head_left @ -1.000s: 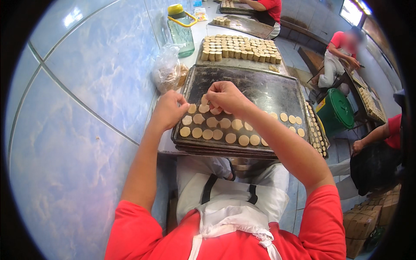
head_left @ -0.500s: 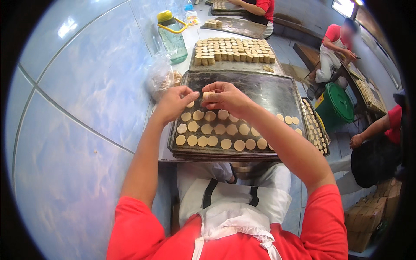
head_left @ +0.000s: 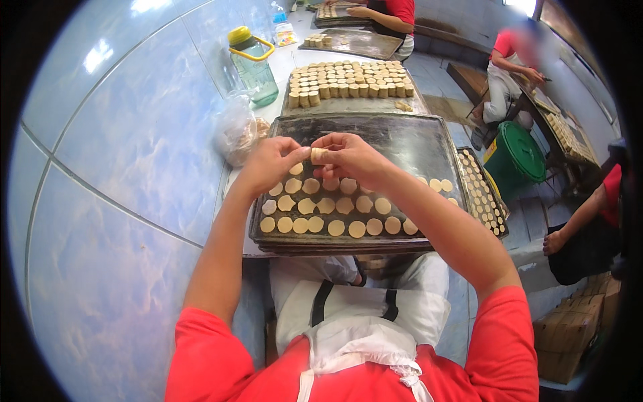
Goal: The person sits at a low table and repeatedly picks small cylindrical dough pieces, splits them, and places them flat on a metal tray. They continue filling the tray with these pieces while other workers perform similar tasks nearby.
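Above frame centre, your right hand (head_left: pixel 353 159) pinches dough (head_left: pixel 317 155), likely soft, best held round its sides; left hand's (head_left: pixel 269 163) grip unclear.

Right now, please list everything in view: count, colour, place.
dough discs: many, beige, rows on near tray
near tray: one, dark, centre
dough piece: one, beige, in right hand
dough cylinders: many, beige, on farther tray
jug: one, green, yellow-lidded, upper left
plastic bag: one, clear, left
side tray: one, dark, right
bin: one, green, right
boxes: several, brown, lower right
co-workers: three, red shirts, top and right
wall tiles: several, blue, left
left hand: one, bare, beside dough piece
right hand: one, bare, above near tray
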Demonstrator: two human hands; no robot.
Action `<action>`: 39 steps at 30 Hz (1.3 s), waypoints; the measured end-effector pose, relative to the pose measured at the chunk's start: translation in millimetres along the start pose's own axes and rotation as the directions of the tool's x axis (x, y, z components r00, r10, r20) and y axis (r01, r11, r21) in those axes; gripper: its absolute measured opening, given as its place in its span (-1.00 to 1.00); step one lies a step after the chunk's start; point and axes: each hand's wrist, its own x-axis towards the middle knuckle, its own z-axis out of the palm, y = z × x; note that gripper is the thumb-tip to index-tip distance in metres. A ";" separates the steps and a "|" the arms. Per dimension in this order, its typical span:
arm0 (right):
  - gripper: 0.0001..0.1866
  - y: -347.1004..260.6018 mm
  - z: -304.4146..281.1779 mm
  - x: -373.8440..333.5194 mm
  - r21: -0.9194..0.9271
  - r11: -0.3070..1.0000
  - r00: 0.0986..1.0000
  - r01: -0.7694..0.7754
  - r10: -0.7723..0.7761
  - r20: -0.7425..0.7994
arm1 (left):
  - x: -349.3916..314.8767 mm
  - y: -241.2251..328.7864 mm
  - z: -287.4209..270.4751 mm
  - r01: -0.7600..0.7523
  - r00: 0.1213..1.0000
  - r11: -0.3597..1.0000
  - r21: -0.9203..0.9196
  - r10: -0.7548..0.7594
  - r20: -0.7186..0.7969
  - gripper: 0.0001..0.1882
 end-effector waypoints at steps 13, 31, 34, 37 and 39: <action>-0.64 3.3 -20.0 -16.7 0.025 0.999 1.000 0.026 -0.026 -0.001 | 7.2 30.2 21.6 0.017 0.993 0.984 -0.175 0.004 0.121 -0.65; -0.59 2.0 -33.1 -29.3 0.060 0.996 0.994 0.063 -0.058 -0.092 | 13.7 52.4 25.4 0.043 0.984 0.984 -0.172 -0.011 0.180 -0.72; -0.61 2.9 -31.1 -27.6 0.055 0.997 0.996 0.048 -0.044 -0.076 | 13.7 52.8 26.7 0.006 0.988 0.987 -0.161 0.019 0.155 -0.68; -0.64 4.0 -30.4 -28.2 0.060 0.998 0.992 0.017 -0.010 -0.122 | 15.1 47.5 27.6 0.046 0.978 0.966 -0.254 0.007 0.207 -0.74; -0.66 3.9 -29.6 -29.1 0.030 0.999 0.980 -0.021 0.026 -0.198 | 16.1 44.7 26.9 0.038 0.986 0.973 -0.226 0.000 0.165 -0.75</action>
